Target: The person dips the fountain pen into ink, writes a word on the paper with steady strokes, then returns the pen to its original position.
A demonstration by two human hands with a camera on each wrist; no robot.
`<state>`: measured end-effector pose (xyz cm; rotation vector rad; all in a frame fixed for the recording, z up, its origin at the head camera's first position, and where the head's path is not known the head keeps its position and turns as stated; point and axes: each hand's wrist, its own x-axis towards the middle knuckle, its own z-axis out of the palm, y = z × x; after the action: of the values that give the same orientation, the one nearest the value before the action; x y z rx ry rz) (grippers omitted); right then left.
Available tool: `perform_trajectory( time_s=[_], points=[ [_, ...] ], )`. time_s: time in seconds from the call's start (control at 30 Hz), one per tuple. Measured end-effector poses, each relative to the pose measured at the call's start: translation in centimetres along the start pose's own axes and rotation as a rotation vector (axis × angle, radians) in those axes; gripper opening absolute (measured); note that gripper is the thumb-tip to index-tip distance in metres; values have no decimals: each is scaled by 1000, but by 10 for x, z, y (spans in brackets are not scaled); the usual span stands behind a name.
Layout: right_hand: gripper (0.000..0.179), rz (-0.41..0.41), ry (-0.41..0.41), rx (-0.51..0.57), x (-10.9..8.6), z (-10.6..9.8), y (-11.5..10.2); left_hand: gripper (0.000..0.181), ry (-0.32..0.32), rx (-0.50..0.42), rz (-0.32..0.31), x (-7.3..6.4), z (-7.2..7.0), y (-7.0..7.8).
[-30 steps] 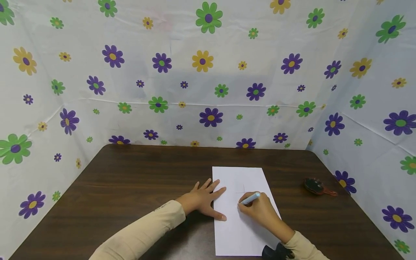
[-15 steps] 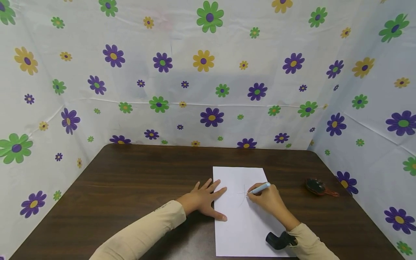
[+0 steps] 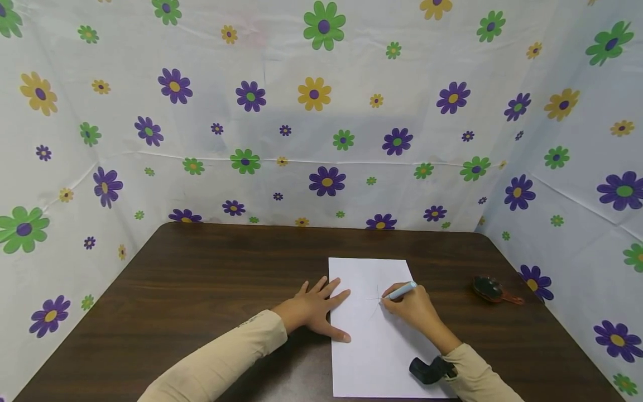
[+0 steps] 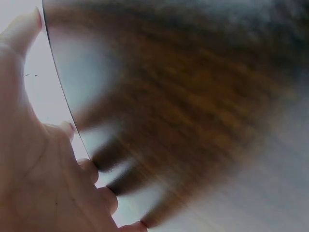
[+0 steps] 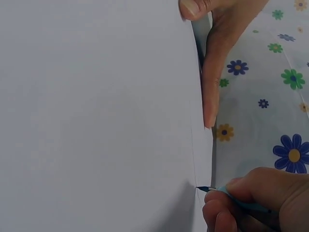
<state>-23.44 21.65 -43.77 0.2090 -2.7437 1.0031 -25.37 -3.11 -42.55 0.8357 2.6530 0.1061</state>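
Observation:
A white sheet of paper (image 3: 372,363) lies on the dark wooden table. My left hand (image 3: 316,308) rests on its left edge with the fingers spread. In the left wrist view, that hand (image 4: 53,159) reaches over the paper's edge. Pinched in my right hand (image 3: 414,307) is a light blue pen (image 3: 403,290), slanted down to the left. Its dark blue tip (image 5: 203,188) touches the paper in the right wrist view. Thin crossed lines (image 3: 377,293) are drawn there, and a faint slanting stroke runs below them.
On the table's right side lies a small oval object (image 3: 488,288) with a dark face and reddish handle. A black camera mount (image 3: 427,371) sits at my right wrist, over the paper. Flower-patterned cloth (image 3: 321,123) encloses the table's back and sides.
My right hand has moved up and to the right with the pen, uncovering a slanting stroke below the cross. In the last half second it barely shifts. My left hand stays put.

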Motion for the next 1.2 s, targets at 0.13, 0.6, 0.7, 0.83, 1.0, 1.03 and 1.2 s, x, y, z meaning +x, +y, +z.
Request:
perform_trajectory(
  time_s=[0.13, 0.6, 0.7, 0.83, 1.0, 1.03, 1.2],
  points=[
    [6, 6, -3, 8, 0, 0, -2, 100, 5, 4, -1, -1, 0, 1],
    [7, 48, -24, -2, -8, -8, -6, 101, -8, 12, -1, -2, -2, 1],
    [7, 46, -29, -9, -12, -10, -6, 100, -7, 6, 2, -3, -3, 2],
    [7, 46, -37, -8, -16, -14, -6, 101, -12, -3, 2, -4, -3, 3],
    [7, 37, -46, -15, -19, -18, -6, 101, -13, -4, -1, -4, -3, 3],
    [8, 36, -48, -18, -20, -19, -6, 100, -12, -3, -1, -4, -3, 3],
    [9, 48, -63, -28, -23, -22, -7, 101, -13, -7, -5, -4, -3, 2]
  ],
)
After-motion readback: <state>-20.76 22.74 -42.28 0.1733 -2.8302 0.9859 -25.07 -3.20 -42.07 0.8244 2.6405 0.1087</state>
